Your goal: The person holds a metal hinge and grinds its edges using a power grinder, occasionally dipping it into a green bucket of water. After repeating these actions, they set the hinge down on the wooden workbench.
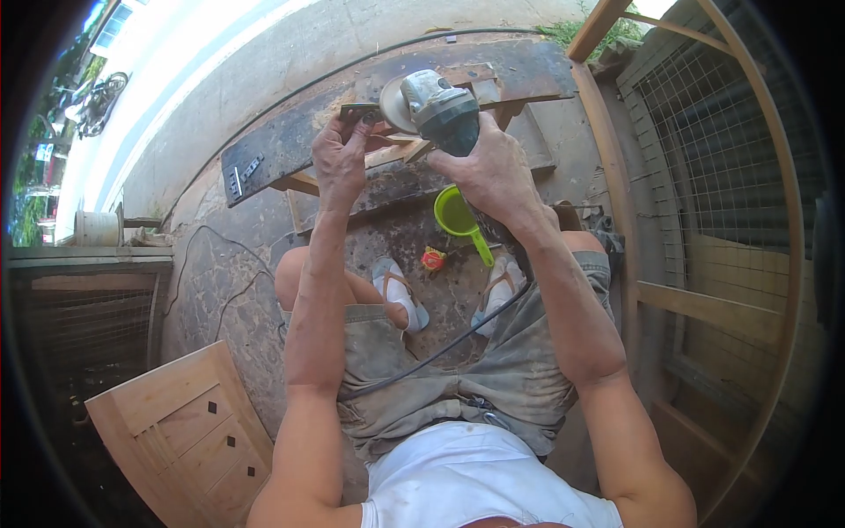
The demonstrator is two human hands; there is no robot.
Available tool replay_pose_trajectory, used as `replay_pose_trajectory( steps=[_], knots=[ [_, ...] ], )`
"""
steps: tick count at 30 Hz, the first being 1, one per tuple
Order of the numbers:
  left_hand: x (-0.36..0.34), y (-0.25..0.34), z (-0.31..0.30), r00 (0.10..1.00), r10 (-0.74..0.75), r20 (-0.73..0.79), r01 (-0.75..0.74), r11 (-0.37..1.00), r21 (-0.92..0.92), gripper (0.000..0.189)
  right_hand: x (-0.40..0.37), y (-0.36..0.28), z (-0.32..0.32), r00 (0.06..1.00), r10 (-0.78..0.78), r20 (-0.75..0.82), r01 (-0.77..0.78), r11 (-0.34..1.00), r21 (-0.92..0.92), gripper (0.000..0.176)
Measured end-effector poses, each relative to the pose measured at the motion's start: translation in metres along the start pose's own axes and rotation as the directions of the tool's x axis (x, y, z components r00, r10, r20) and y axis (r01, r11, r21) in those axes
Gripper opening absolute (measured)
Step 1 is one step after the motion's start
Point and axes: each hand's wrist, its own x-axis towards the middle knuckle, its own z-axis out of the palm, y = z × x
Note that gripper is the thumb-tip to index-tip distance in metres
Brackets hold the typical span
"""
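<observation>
My right hand [495, 172] is wrapped round the dark body of an angle grinder [444, 110], whose light grey head points away from me. The grinder's round disc [396, 106] faces left, toward my left hand. Between the thumb and fingers of my left hand [340, 165] is a small dark flat piece [357, 109], its right end close by the disc. Both hands are over a dark wooden bench [290, 132]. A black cord [440, 350] runs from the grinder side across my lap.
Small metal pieces [235, 181] lie on the bench's left end. A green dipper [455, 211] and a red-yellow wrapper [433, 258] are on the floor between my feet. A carved wooden panel [189, 431] leans at lower left. A wooden frame [612, 167] stands at right.
</observation>
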Motion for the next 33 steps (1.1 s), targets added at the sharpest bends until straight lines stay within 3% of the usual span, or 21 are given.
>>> replay_pose_trajectory(
  steps=[5,8,11,12,14,15,17,18,19,20,22,25,31,33],
  knots=[
    [0.003,0.003,-0.016,1.0,-0.014,-0.007,0.014,0.998,-0.059,0.028,0.005,0.009,-0.004,0.999,0.033,-0.028,-0.034,0.997,-0.065,0.074],
    [0.006,0.009,-0.03,1.0,-0.019,0.001,0.019,0.997,-0.073,0.027,0.011,0.021,-0.012,0.989,0.056,-0.136,-0.059,0.998,-0.019,0.074],
    [-0.012,-0.005,-0.017,0.888,-0.397,0.232,0.288,0.874,0.391,0.024,0.012,0.033,-0.023,0.96,-0.005,-0.282,0.067,0.975,0.211,0.071],
    [-0.021,-0.027,-0.001,0.859,-0.436,0.269,0.247,0.813,0.528,0.024,0.012,0.037,-0.026,0.936,-0.034,-0.351,0.126,0.962,0.243,0.06],
    [-0.034,-0.079,0.037,0.756,-0.592,0.281,0.234,0.644,0.729,0.031,0.004,0.038,-0.04,0.94,0.029,-0.341,0.112,0.915,0.388,0.051],
    [-0.036,-0.144,0.049,0.734,-0.619,0.279,0.181,0.575,0.798,0.036,0.005,0.035,-0.045,0.944,0.031,-0.328,0.134,0.874,0.467,0.046],
    [-0.04,-0.219,0.082,0.666,-0.682,0.302,0.107,0.488,0.866,0.035,0.009,0.038,-0.05,0.946,0.154,-0.286,0.052,0.797,0.601,0.036],
    [-0.048,-0.26,0.097,0.673,-0.693,0.258,0.152,0.471,0.869,0.033,0.009,0.037,-0.054,0.954,0.177,-0.244,0.013,0.786,0.619,0.034],
    [-0.058,-0.279,0.114,0.745,-0.638,0.193,0.129,0.422,0.898,0.024,0.011,0.04,-0.056,0.946,0.188,-0.263,0.001,0.811,0.586,0.04],
    [-0.071,-0.318,0.123,0.816,-0.53,0.232,0.041,0.454,0.89,0.024,0.014,0.038,-0.056,0.943,0.207,-0.259,-0.014,0.805,0.593,0.039],
    [-0.089,-0.359,0.141,0.847,-0.502,0.176,0.04,0.39,0.92,0.02,0.016,0.037,-0.057,0.933,0.251,-0.26,-0.057,0.813,0.58,0.038],
    [-0.095,-0.398,0.147,0.787,-0.595,0.163,0.03,0.3,0.953,0.021,0.023,0.041,-0.058,0.928,0.284,-0.241,-0.106,0.821,0.561,0.038],
    [-0.103,-0.427,0.162,0.67,-0.685,0.286,-0.075,0.322,0.944,0.028,0.03,0.038,-0.052,0.906,0.334,-0.259,-0.142,0.818,0.557,0.04],
    [-0.102,-0.422,0.156,0.738,-0.608,0.292,-0.09,0.34,0.936,0.025,0.031,0.038,-0.05,0.915,0.324,-0.24,-0.144,0.818,0.557,0.041]
  ],
)
